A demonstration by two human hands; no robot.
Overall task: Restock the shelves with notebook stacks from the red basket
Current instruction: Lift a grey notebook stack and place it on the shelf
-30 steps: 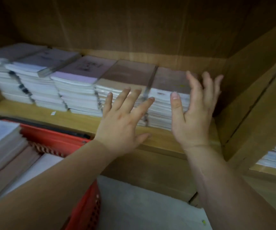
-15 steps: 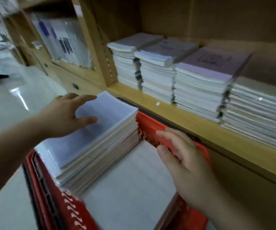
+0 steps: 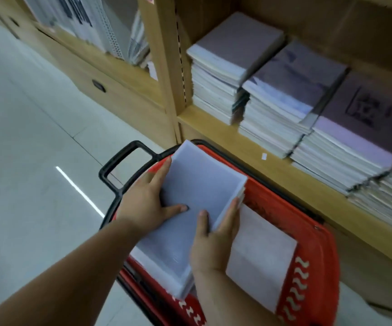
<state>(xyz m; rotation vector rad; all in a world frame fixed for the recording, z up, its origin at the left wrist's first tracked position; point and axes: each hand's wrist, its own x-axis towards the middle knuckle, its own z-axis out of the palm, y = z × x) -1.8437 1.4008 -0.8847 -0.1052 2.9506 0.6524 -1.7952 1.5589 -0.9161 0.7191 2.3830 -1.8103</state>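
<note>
The left hand and right hand grip the notebook stack by opposite sides, thumbs on top (to lift it whole), while it sits in the red basket beneath the shelf.

At 6 o'clock, both hands hold a wrapped notebook stack in the red basket. The left hand is on its 9 o'clock edge and the right hand on its 4 o'clock edge, thumbs on top. At 2 o'clock, 3 notebook piles sit side by side on the wooden shelf.
</note>
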